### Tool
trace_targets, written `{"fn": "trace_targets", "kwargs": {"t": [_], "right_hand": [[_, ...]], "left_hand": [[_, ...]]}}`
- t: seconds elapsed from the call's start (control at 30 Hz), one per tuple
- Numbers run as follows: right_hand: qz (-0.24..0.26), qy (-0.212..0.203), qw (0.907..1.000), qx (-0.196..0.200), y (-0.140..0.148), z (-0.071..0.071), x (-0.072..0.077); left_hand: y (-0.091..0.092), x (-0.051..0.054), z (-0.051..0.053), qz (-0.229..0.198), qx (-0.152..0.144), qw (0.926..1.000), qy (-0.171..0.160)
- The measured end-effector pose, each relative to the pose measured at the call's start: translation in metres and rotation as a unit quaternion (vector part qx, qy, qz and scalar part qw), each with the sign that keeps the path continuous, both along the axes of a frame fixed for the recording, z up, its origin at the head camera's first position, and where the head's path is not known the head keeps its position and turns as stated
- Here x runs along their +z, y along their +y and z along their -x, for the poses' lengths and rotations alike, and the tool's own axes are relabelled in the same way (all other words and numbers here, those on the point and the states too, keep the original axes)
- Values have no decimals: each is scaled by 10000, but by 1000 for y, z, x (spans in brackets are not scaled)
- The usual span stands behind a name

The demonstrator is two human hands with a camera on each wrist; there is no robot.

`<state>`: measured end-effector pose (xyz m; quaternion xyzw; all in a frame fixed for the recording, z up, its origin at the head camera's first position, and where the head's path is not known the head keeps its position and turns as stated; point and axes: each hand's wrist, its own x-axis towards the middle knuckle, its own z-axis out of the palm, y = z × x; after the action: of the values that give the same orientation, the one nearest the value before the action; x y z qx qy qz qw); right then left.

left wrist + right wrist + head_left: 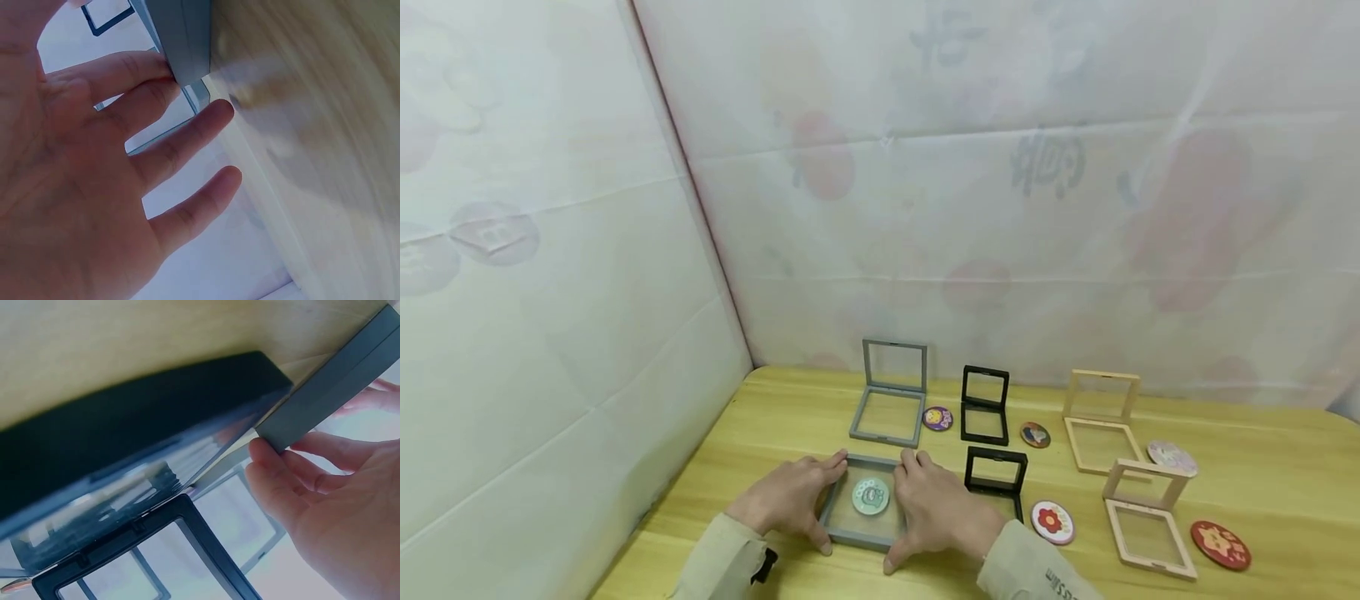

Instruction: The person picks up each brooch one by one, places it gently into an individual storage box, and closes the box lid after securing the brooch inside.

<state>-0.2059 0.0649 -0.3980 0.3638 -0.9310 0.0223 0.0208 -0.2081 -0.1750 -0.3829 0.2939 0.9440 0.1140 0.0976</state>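
A flat square grey frame (pixel 859 539) with a clear middle lies at the front of the table, a round teal badge (pixel 870 496) within its outline; whether film covers the badge I cannot tell. My left hand (pixel 792 497) holds the frame's left side, fingers at the far corner, thumb near the front. On the right side my right hand (pixel 936 510) holds it likewise. In the left wrist view, two fingertips of the left hand (pixel 94 150) touch the frame's corner (pixel 184 37), the other fingers extended. The right wrist view shows the right hand's (pixel 344 500) fingertips against the frame's edge (pixel 331 387).
Behind stands an opened grey frame (pixel 887 439) beside a purple badge (pixel 937 418). Rightward are black frames (pixel 985 440) (pixel 997 454), a dark badge (pixel 1035 434), a flower badge (pixel 1052 522), beige frames (pixel 1102 375) (pixel 1157 567), a pale badge (pixel 1172 458) and a red badge (pixel 1221 545).
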Motion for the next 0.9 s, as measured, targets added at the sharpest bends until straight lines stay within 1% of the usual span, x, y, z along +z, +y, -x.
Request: {"fn": "trace_targets", "kwargs": {"t": [0.17,0.23,0.3,0.37,0.43,0.53,0.63,0.7,0.77,0.83,0.9], "right_hand": [[-90,149,9998,24,1,1,1],[-134,235,9996,42,2,1,0],[-160,224,9996,23,3,0,0],[-205,119,9997,-52,3,0,1],[-172,-130,9996,-186,5,0,3],[-4,-544,9979,-361,6,0,7],[211,-757,9961,-404,9,0,9],[297,-813,9955,-394,10,1,10],[354,-821,9953,-372,12,1,11],[386,-820,9953,-349,13,2,12],[387,-785,9957,-311,14,3,13]], "left_hand": [[3,2,0,121,168,9998,1],[6,3,-1,239,204,9995,41],[8,2,-1,385,214,9990,96],[10,3,-2,496,230,9984,111],[11,3,-3,526,249,9983,85],[13,5,-4,447,252,9987,5],[14,6,-5,329,105,9994,70],[15,8,-4,224,-46,9994,256],[17,9,-3,117,-237,9976,634],[19,11,-1,-43,-424,9933,1078],[20,12,1,-196,-608,9866,1502]]}}
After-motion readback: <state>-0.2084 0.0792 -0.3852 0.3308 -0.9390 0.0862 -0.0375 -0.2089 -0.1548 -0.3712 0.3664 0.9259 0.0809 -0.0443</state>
